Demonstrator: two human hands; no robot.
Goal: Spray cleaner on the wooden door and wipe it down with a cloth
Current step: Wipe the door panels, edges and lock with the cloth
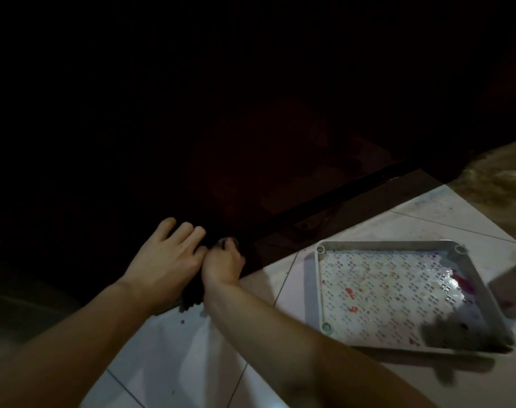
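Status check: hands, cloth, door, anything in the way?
Left hand flat, fingers straight against the dark wooden door. Right hand gripping dark cloth at the door's bottom edge. Perforated tray on floor tiles to the right, apart from the hands.

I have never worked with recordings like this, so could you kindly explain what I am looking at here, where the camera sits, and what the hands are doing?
There is no machine here: a person wears one camera on the head, looking forward and down at both bare hands. The big dark area is the wooden door, seen near its bottom edge; it is very dimly lit. The left hand rests on the door with straight fingers. The right hand grips a dark cloth against the door's lower edge. On the white tiled floor to the right lies a pale perforated plastic tray with coloured stains. No spray bottle shows.
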